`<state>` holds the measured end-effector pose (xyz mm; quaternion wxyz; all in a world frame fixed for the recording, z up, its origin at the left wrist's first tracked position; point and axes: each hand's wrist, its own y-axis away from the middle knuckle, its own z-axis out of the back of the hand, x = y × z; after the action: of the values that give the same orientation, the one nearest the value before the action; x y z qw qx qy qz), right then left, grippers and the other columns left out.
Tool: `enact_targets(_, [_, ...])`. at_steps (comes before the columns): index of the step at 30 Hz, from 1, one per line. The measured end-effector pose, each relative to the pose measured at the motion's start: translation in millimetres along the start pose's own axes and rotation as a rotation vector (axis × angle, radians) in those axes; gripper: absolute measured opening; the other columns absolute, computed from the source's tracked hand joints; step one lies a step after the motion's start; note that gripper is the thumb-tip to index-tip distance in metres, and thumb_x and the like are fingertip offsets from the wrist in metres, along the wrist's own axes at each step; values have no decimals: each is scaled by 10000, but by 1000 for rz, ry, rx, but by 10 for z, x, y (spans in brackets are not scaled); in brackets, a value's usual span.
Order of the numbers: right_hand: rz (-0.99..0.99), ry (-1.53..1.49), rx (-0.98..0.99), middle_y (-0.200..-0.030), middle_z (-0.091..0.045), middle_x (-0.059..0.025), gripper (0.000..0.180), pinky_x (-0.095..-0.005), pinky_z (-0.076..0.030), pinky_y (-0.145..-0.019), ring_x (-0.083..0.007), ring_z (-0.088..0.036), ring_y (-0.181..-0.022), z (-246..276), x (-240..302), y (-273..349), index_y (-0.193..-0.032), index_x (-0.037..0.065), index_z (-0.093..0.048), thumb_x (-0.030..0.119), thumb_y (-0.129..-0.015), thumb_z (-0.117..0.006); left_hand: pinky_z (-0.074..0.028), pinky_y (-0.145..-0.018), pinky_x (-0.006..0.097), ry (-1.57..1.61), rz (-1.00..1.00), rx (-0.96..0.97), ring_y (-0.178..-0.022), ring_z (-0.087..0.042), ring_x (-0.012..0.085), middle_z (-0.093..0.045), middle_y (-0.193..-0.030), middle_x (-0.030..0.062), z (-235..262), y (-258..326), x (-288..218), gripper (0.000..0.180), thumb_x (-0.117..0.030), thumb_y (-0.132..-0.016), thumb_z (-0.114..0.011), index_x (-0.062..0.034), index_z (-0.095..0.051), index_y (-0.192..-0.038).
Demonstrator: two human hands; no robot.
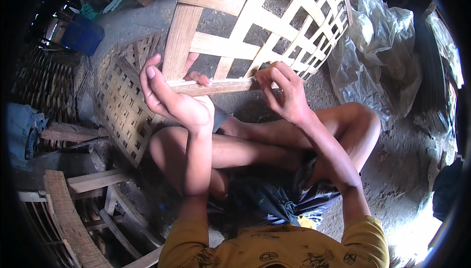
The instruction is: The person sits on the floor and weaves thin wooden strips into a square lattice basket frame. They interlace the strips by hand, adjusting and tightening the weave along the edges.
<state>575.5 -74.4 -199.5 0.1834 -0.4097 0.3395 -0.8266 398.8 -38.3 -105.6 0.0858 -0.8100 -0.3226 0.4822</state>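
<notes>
A large open-weave bamboo panel (221, 45) stands tilted in front of me, its wide pale strips crossing with gaps between them. Along its near edge runs a flat bamboo strip (223, 88). My left hand (179, 102) is closed around the panel's near left corner, with the thumb on the near side and fingertips showing behind the edge. Toward the strip's right end, my right hand (288, 91) has its thumb and fingers pinched together at the woven edge. Whether something small is between those fingertips cannot be made out.
Another woven bamboo panel (115, 91) leans by my left knee. A slatted wooden frame (66, 209) lies at lower left, and a blue container (83, 35) stands farther back. Crumpled clear plastic (375, 52) covers ground at right. My crossed legs (230, 150) are beneath the work.
</notes>
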Motion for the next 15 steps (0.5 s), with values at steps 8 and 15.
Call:
enact_targets(8, [-14,-74,-81,-911,-610,-120,220,-391,-521,-729,-311,-621,-835,38,20,-5,-1007,32,-654,-75,-817,-677,-479,-401,243,-53,5,25,-873,-725,289,-664,-1086,229,2,3,-23,364,-356,-1075,-468,-18,-539,-1191])
enact_targets(15, [-6,-19,66,-908,-576,-125,246,-411,-511,-750,-320,-603,-864,53,-60,7,-1024,32,-646,-75,-806,-681,-496,-382,259,-10,17,16,-789,-735,290,-670,-1019,209,40,-57,10,350,-341,-1078,-481,0,-541,-1137])
